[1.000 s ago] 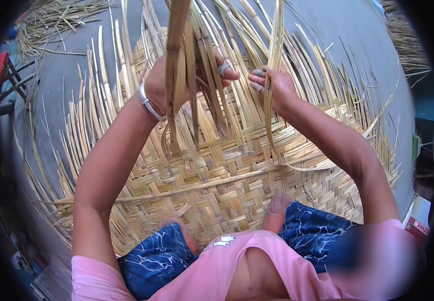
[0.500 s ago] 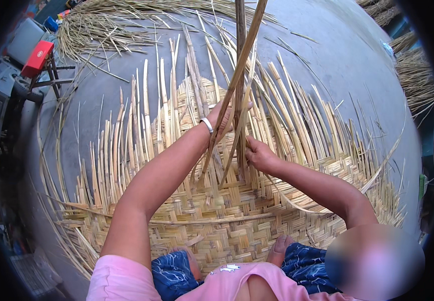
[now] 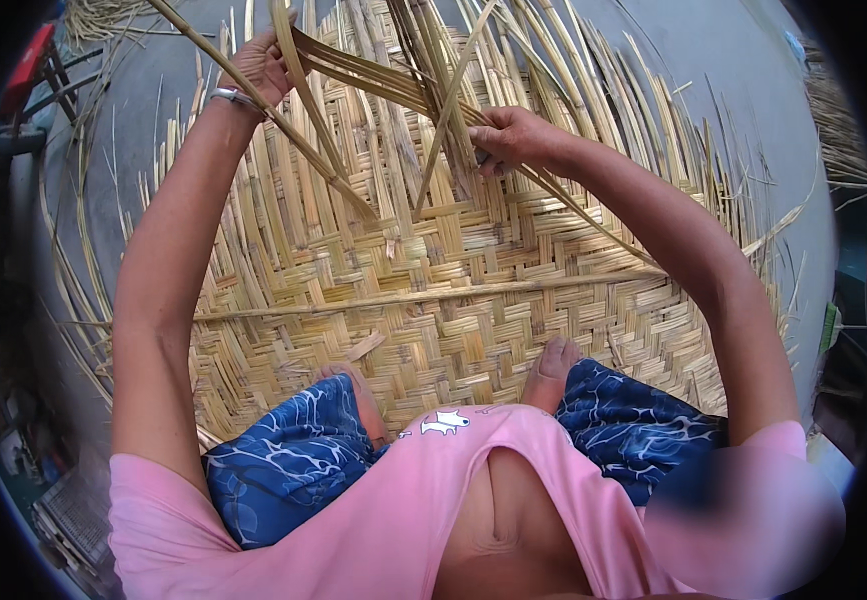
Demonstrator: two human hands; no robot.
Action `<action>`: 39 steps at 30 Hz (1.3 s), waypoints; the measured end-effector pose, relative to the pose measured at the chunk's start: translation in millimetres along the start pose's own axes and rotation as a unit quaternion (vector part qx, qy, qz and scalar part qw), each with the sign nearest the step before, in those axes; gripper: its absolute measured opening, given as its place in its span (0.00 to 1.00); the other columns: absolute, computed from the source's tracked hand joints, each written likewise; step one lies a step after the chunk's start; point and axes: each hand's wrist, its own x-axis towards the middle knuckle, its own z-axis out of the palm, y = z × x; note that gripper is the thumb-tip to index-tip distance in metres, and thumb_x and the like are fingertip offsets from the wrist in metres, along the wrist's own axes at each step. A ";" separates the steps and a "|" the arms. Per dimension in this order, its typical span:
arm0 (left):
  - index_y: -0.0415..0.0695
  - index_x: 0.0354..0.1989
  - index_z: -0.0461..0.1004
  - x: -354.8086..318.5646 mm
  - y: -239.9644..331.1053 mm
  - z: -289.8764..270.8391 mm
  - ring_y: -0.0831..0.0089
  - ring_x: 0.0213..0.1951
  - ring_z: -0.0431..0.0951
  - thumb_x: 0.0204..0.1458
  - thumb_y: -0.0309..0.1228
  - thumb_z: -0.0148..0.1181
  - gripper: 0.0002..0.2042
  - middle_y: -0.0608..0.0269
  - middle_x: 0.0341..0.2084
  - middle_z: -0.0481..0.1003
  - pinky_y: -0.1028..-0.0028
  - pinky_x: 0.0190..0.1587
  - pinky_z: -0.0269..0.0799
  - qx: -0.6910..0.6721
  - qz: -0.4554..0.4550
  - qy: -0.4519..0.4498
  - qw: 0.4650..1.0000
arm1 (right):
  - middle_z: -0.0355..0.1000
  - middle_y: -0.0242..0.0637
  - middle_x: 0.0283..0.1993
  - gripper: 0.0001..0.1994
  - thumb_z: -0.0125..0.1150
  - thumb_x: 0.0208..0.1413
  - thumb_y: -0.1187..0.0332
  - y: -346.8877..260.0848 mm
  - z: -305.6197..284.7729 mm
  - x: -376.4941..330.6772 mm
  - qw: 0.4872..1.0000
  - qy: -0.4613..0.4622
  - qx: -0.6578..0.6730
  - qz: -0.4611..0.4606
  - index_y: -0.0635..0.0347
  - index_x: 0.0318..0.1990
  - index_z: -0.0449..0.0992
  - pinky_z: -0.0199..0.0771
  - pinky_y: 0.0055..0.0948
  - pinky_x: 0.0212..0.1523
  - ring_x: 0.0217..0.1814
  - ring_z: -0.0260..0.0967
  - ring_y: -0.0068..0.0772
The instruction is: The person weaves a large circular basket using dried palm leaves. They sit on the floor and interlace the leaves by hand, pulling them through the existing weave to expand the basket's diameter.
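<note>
Fingers of the right hand (image 3: 513, 138) are closed in a pinch on a sheaf of strips (image 3: 368, 75); those of the left hand (image 3: 258, 72), farther out, are bent round its other end. The sheaf spans the gap between the hands, its long axis sloping from upper left down to lower right; tails run past the right fingers, under that forearm. The right hand is nearer the body and just beside some dark canes (image 3: 415, 45), which point away and cross the sheaf. A stalk (image 3: 298, 145) slants over the left palm; whether it is gripped, I cannot tell.

Below, the feet (image 3: 551, 375) stand at the near part of the mat (image 3: 453, 345). A rod (image 3: 413, 297) lies crosswise on it. Farther off are grey floor (image 3: 178, 60) and loose straw (image 3: 103, 18).
</note>
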 end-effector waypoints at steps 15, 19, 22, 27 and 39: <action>0.41 0.42 0.72 -165.0 -57.0 -13.9 0.68 0.44 0.76 0.53 0.28 0.55 0.10 0.59 0.40 0.75 0.73 0.42 0.75 0.127 -0.043 0.116 0.984 | 0.69 0.33 0.18 0.11 0.47 0.60 0.64 0.3 -13.0 -17.3 0.957 -0.013 -0.262 0.121 0.63 0.42 0.68 0.68 0.24 0.14 0.15 0.69 0.24; 0.41 0.34 0.71 -179.7 -98.6 -26.4 0.68 0.36 0.79 0.50 0.30 0.60 0.07 0.61 0.30 0.75 0.77 0.28 0.77 0.033 -0.099 0.301 0.948 | 0.70 0.37 0.19 0.10 0.45 0.60 0.66 -10.9 -6.4 -14.7 0.925 -0.076 -0.327 0.180 0.64 0.42 0.67 0.70 0.25 0.15 0.16 0.70 0.26; 0.41 0.35 0.71 -186.1 -116.6 -39.6 0.67 0.34 0.79 0.50 0.33 0.60 0.09 0.60 0.29 0.75 0.76 0.26 0.77 0.017 -0.133 0.327 0.935 | 0.69 0.38 0.19 0.11 0.46 0.59 0.65 -3.3 -4.9 -11.4 0.919 -0.118 -0.324 0.190 0.65 0.40 0.69 0.69 0.28 0.15 0.15 0.68 0.27; 0.42 0.36 0.69 -192.5 -124.9 -28.4 0.71 0.28 0.79 0.56 0.39 0.51 0.12 0.61 0.26 0.76 0.78 0.24 0.76 0.110 -0.265 0.279 0.916 | 0.70 0.41 0.21 0.14 0.48 0.58 0.61 -0.6 -4.8 -10.7 0.911 -0.099 -0.373 0.147 0.66 0.35 0.71 0.71 0.31 0.19 0.15 0.69 0.29; 0.44 0.33 0.76 -128.3 -91.2 -5.9 0.55 0.40 0.73 0.51 0.47 0.51 0.18 0.52 0.35 0.74 0.58 0.43 0.68 0.828 -0.058 0.068 0.554 | 0.66 0.42 0.18 0.17 0.50 0.57 0.58 9.7 4.1 -17.9 0.897 0.057 -0.437 -0.022 0.65 0.27 0.69 0.65 0.36 0.25 0.20 0.67 0.33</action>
